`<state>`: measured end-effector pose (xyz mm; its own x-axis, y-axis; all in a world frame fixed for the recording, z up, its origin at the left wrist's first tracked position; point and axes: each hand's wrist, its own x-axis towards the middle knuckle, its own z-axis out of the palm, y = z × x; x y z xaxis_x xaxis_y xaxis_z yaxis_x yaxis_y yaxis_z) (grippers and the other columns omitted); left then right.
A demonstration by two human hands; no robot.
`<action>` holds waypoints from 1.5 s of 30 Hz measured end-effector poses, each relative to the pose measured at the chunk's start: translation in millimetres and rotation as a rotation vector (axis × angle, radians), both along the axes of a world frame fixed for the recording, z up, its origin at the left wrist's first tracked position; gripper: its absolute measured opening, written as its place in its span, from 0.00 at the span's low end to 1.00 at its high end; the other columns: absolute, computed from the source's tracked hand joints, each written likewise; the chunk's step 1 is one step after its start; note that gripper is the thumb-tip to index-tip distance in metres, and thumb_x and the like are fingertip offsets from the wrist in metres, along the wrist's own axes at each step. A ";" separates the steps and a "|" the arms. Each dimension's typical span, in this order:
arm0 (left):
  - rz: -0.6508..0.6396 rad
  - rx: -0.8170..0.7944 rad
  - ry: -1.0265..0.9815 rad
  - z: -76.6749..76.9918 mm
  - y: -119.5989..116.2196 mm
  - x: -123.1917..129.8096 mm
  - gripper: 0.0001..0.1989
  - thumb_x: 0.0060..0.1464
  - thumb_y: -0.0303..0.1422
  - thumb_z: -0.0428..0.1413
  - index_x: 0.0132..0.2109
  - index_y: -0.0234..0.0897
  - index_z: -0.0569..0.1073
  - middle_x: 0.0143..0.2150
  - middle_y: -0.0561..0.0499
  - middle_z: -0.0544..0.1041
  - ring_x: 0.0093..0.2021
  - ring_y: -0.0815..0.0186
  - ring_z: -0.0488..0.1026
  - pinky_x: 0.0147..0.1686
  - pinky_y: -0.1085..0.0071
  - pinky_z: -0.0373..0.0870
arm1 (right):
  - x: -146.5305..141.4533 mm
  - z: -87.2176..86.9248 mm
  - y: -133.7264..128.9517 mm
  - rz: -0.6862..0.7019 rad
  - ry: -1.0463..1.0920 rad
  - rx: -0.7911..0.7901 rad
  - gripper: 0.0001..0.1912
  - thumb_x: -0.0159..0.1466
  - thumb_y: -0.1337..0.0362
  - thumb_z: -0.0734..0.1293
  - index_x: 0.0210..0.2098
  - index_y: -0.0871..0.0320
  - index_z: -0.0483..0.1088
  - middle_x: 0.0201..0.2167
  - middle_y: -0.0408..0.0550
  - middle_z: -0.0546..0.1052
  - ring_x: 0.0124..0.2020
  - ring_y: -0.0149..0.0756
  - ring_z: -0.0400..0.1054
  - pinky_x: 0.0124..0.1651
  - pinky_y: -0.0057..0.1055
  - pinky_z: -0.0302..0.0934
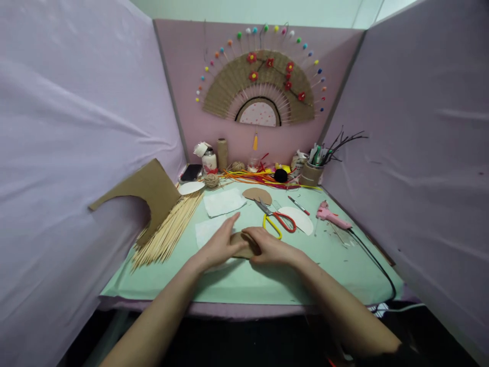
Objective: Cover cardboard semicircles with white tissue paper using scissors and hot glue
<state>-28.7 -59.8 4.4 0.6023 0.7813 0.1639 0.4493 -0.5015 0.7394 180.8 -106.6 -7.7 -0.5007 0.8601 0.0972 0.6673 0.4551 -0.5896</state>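
A small brown cardboard piece is between my two hands at the front middle of the table. My left hand grips its left side, thumb pressed on it. My right hand is wrapped round its right side, fingers curled over the top. Much of the piece's outline is hidden by the hands. White paper sheets lie just behind and under my left hand. Scissors with one red and one yellow handle rest behind my right hand. Beyond them lies a brown cardboard half circle, beside a white half circle.
Thin wooden sticks lie at the left under a cut cardboard sheet. A pink glue gun with a black cable sits at the right. Pipe cleaners, jars and a pot of branches line the back below a decorated fan.
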 end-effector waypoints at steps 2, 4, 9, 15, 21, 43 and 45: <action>-0.110 -0.036 0.113 -1.0 -2.8 6.7 0.48 0.49 0.44 0.62 0.71 0.38 0.48 0.72 0.37 0.51 0.71 0.49 0.50 0.68 0.50 0.47 | 10.1 2.6 10.1 0.031 -0.008 0.012 0.43 0.50 0.64 0.74 0.63 0.58 0.59 0.62 0.59 0.66 0.62 0.49 0.60 0.62 0.43 0.56; -0.139 -0.023 0.203 -1.4 -2.0 10.2 0.49 0.48 0.44 0.62 0.71 0.39 0.48 0.72 0.37 0.52 0.71 0.48 0.49 0.68 0.47 0.41 | 30.3 9.8 32.0 -0.026 -0.065 0.042 0.44 0.51 0.58 0.75 0.64 0.57 0.59 0.63 0.56 0.66 0.61 0.47 0.61 0.61 0.40 0.57; -0.135 -0.009 0.296 -3.9 1.5 11.5 0.52 0.44 0.43 0.64 0.71 0.42 0.47 0.70 0.38 0.55 0.70 0.45 0.50 0.68 0.44 0.38 | 108.3 25.5 114.2 -0.731 -0.310 0.101 0.22 0.65 0.65 0.63 0.58 0.63 0.66 0.57 0.62 0.71 0.55 0.46 0.66 0.56 0.38 0.59; -0.129 0.035 0.269 -15.6 -2.3 9.3 0.50 0.46 0.43 0.63 0.71 0.41 0.48 0.66 0.38 0.63 0.68 0.47 0.55 0.68 0.46 0.37 | 163.4 5.6 165.9 -0.881 -0.487 0.117 0.24 0.60 0.76 0.62 0.56 0.68 0.67 0.55 0.68 0.71 0.53 0.45 0.66 0.53 0.34 0.57; -0.149 -0.010 0.214 -21.4 0.7 -5.3 0.54 0.44 0.47 0.65 0.72 0.42 0.46 0.71 0.38 0.55 0.71 0.45 0.48 0.68 0.46 0.34 | 178.0 -0.7 160.9 -0.891 -0.574 0.184 0.15 0.63 0.74 0.59 0.44 0.65 0.74 0.43 0.65 0.77 0.47 0.46 0.69 0.47 0.36 0.57; -0.088 -0.249 -0.199 1.5 29.5 -13.4 0.40 0.37 0.40 0.70 0.60 0.44 0.70 0.60 0.41 0.70 0.62 0.43 0.62 0.64 0.50 0.52 | 65.3 16.0 46.2 -0.472 0.793 -0.051 0.17 0.54 0.58 0.71 0.41 0.56 0.67 0.33 0.44 0.74 0.35 0.34 0.69 0.39 0.34 0.65; -0.028 -0.507 -0.612 4.9 26.8 -18.6 0.38 0.43 0.44 0.67 0.61 0.42 0.68 0.60 0.41 0.70 0.63 0.47 0.63 0.61 0.53 0.58 | 66.2 13.1 46.6 -0.535 0.898 -0.090 0.18 0.52 0.59 0.72 0.40 0.55 0.68 0.32 0.42 0.74 0.34 0.33 0.69 0.39 0.33 0.65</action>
